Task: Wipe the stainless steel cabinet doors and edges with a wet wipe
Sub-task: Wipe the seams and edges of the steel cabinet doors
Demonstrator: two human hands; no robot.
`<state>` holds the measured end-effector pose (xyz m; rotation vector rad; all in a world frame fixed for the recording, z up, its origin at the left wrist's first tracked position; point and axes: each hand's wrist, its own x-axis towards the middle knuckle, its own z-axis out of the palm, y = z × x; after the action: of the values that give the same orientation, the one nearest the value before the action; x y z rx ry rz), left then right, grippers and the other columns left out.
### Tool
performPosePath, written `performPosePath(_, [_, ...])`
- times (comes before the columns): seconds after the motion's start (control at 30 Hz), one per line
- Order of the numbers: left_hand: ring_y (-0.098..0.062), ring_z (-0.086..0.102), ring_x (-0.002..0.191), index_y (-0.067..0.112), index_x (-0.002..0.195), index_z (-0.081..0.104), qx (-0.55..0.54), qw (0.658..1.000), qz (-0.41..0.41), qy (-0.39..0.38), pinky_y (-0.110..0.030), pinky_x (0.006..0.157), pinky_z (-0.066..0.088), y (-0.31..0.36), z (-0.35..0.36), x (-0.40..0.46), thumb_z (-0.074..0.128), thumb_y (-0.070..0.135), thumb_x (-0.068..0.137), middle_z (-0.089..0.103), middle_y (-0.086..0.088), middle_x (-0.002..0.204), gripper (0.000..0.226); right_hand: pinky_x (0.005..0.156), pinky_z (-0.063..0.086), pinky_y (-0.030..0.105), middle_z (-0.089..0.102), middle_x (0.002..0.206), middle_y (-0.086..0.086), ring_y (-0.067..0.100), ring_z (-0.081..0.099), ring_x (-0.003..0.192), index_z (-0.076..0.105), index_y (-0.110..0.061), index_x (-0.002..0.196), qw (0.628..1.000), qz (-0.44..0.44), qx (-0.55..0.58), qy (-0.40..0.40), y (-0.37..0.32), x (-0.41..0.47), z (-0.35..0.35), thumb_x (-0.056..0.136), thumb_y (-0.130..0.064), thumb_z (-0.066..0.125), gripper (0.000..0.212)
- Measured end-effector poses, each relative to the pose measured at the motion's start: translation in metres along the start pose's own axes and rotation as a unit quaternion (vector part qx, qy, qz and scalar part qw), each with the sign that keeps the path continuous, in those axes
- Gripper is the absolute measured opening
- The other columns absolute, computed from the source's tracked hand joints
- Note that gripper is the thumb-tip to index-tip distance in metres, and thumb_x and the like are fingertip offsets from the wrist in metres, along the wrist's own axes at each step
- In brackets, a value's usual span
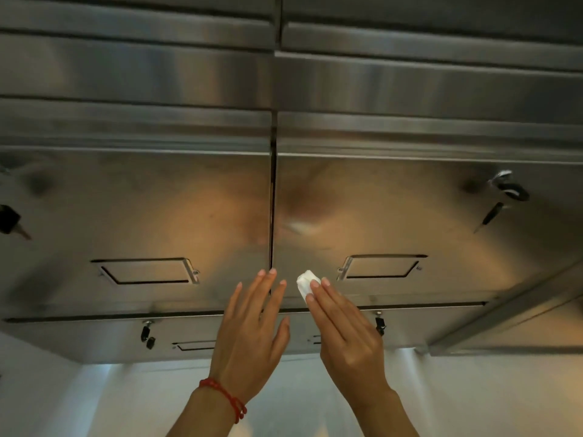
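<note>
Two stainless steel cabinet doors fill the view above me, a left door (135,216) and a right door (394,212), split by a dark vertical gap. My right hand (344,329) presses a folded white wet wipe (305,283) with straight fingers against the lower left corner of the right door. My left hand (252,326), with a red string bracelet on the wrist, is raised with its fingers straight and spread, the fingertips at the gap near the left door's lower edge; contact with the steel is unclear.
Each door has a recessed rectangular label holder (148,271) (381,266). A key ring with keys (504,190) hangs from the right door's lock, and a dark key (9,219) sticks out at the left edge. Lower doors with small keys (146,334) sit below.
</note>
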<state>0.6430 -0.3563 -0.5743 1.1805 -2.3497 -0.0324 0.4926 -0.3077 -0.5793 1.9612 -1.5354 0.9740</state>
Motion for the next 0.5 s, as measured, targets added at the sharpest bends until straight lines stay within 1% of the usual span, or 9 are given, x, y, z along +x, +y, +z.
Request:
performPosePath(0.1, [-0.027, 0.044, 0.127, 0.003, 0.125, 0.056, 0.003, 1.000, -0.001, 0.019, -0.051, 0.101, 0.039, -0.001, 0.024, -0.009, 0.027, 0.033, 0.096, 0.053, -0.014, 0.132, 0.051, 0.092, 0.052, 0.036, 0.064, 0.116, 0.015, 0.025, 0.059, 0.113, 0.067, 0.001, 0.107, 1.000, -0.012, 0.006, 0.018, 0.007, -0.016, 0.013, 0.094, 0.001, 0.047, 0.024])
performPosePath(0.13, [-0.027, 0.043, 0.128, 0.003, 0.126, 0.056, 0.003, 1.000, -0.004, 0.023, -0.053, 0.100, 0.038, -0.002, 0.032, -0.013, 0.025, 0.034, 0.097, 0.052, -0.014, 0.133, 0.052, 0.093, 0.051, 0.036, 0.064, 0.117, 0.015, 0.025, 0.059, 0.113, 0.067, 0.001, 0.108, 1.000, -0.016, 0.008, 0.020, 0.009, -0.023, 0.018, 0.096, 0.000, 0.045, 0.025])
performPosePath(0.17, [-0.025, 0.041, 0.129, 0.004, 0.127, 0.055, -0.001, 1.000, -0.008, 0.026, -0.052, 0.102, 0.036, -0.002, 0.040, -0.017, 0.022, 0.035, 0.098, 0.052, -0.014, 0.134, 0.054, 0.093, 0.051, 0.036, 0.063, 0.117, 0.015, 0.025, 0.059, 0.114, 0.067, 0.002, 0.108, 0.999, -0.021, 0.011, 0.025, 0.011, -0.030, 0.022, 0.096, 0.000, 0.046, 0.024])
performPosePath(0.23, [-0.023, 0.038, 0.129, 0.004, 0.128, 0.054, 0.000, 0.999, -0.009, 0.042, -0.048, 0.105, 0.033, -0.004, 0.057, -0.023, 0.026, 0.035, 0.097, 0.051, -0.014, 0.135, 0.052, 0.094, 0.051, 0.036, 0.063, 0.118, 0.015, 0.025, 0.058, 0.115, 0.066, 0.002, 0.109, 0.999, -0.030, 0.016, 0.035, 0.016, -0.046, 0.034, 0.092, 0.001, 0.051, 0.022])
performPosePath(0.33, [-0.028, 0.045, 0.127, 0.003, 0.126, 0.055, 0.020, 0.998, 0.005, 0.063, -0.054, 0.102, 0.035, -0.009, 0.084, -0.030, 0.038, 0.029, 0.090, 0.052, -0.016, 0.134, 0.048, 0.092, 0.052, 0.035, 0.063, 0.118, 0.015, 0.024, 0.058, 0.115, 0.067, 0.002, 0.108, 0.998, -0.043, 0.014, 0.044, 0.026, -0.064, 0.051, 0.087, 0.005, 0.057, 0.024])
performPosePath(0.5, [-0.030, 0.046, 0.126, 0.001, 0.125, 0.055, 0.039, 0.994, 0.026, 0.101, -0.054, 0.101, 0.038, -0.019, 0.126, -0.039, 0.041, 0.025, 0.089, 0.052, -0.017, 0.133, 0.046, 0.093, 0.051, 0.035, 0.063, 0.117, 0.015, 0.024, 0.058, 0.114, 0.067, 0.001, 0.107, 0.996, -0.058, 0.017, 0.066, 0.038, -0.091, 0.084, 0.081, 0.006, 0.064, 0.027])
